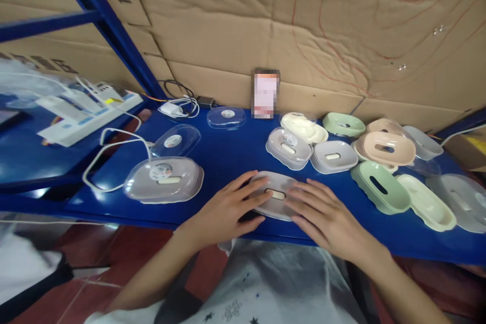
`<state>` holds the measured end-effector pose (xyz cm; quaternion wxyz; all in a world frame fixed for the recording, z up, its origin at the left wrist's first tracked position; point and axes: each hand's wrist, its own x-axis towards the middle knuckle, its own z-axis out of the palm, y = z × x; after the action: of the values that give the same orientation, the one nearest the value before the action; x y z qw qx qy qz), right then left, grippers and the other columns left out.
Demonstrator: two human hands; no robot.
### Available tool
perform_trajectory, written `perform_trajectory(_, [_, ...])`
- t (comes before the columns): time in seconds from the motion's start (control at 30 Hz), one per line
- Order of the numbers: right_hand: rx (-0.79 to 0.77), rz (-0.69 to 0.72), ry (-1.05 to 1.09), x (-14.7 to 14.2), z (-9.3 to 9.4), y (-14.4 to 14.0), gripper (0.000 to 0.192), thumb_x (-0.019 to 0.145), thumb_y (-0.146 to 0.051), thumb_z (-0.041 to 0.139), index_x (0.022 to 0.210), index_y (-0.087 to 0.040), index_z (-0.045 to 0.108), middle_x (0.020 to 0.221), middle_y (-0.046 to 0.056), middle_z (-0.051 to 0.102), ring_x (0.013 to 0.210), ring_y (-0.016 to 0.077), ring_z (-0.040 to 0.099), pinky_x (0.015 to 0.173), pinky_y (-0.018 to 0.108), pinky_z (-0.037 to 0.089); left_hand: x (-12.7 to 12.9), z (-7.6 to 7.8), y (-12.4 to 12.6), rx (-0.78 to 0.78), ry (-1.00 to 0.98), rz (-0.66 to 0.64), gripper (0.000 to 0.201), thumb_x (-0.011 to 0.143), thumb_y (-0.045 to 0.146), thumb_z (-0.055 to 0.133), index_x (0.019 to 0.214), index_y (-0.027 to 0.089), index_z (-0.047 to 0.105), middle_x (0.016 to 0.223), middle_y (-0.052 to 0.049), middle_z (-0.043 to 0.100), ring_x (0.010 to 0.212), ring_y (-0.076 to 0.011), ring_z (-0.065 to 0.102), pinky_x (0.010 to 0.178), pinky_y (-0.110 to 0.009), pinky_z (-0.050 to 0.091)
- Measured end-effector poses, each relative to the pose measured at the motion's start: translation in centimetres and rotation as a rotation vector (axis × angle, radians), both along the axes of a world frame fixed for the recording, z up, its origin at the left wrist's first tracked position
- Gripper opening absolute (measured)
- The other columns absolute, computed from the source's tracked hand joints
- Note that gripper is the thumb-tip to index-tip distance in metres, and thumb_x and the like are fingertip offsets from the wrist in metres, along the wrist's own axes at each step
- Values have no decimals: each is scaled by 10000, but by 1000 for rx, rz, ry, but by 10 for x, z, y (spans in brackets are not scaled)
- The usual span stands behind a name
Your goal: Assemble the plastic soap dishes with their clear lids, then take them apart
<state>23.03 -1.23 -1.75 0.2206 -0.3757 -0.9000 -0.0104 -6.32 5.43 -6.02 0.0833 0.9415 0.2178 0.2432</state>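
A grey oval soap dish [274,208] with a slot in its middle lies on the blue table near the front edge. My left hand [237,202] rests on its left side, fingers spread over the rim and toward the slot. From the right, my right hand [322,207] lies on the dish with its fingers stretched out. Neither hand is closed round it. A lidded grey soap dish [163,179] sits to the left of my left hand. Beyond my right hand are another grey dish [322,163] and a green soap dish [387,200].
Clear lids [227,118] lie at the back left. A phone [265,93] leans on the cardboard wall [220,35]. Cream trays [427,202] and peach dishes [402,154] crowd the right. A power strip [91,119] and white cables [114,131] lie at left beside a blue post [125,25].
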Motion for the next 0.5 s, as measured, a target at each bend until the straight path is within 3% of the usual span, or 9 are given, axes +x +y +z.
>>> perform_trajectory(0.1, [69,90,-46,-22,32,48,395,1096,-216,522,1467,-196,655,1431,103,719,1382,250,639,1190,488,536,1,6,-3,3,-11,-27,481,982,256,681,1459,211,646,1566,-107,613,1523,-337,481,1224,-584,506])
perform_trajectory(0.2, [56,116,-149,-66,44,120,457,1097,-184,457,1535,-164,585,1501,134,665,1419,264,604,1188,479,513,1,8,-5,-23,-23,-36,499,919,248,719,1415,236,674,1535,-80,638,1467,-330,521,1213,-568,514])
perform_trajectory(0.3, [-37,-3,-285,-117,30,191,587,1054,-208,546,1624,-98,458,1696,201,448,1578,318,431,1291,516,381,-1,7,-5,-32,-33,-34,489,916,280,740,1400,243,681,1515,-70,654,1428,-328,539,1176,-555,544])
perform_trajectory(0.37, [-107,-116,-345,-144,16,224,710,1007,-244,642,1647,-54,403,1736,243,357,1629,352,334,1341,528,282,-1,7,-5,-29,-39,-36,471,933,306,742,1397,243,683,1512,-71,657,1421,-328,541,1160,-549,553])
perform_trajectory(0.5, [-113,-155,-362,-161,-2,241,616,1027,-282,640,1591,-82,491,1582,264,541,1552,395,428,1325,690,162,-1,6,-5,-30,-55,-39,435,961,333,731,1384,235,690,1494,-83,668,1424,-323,544,1173,-531,540])
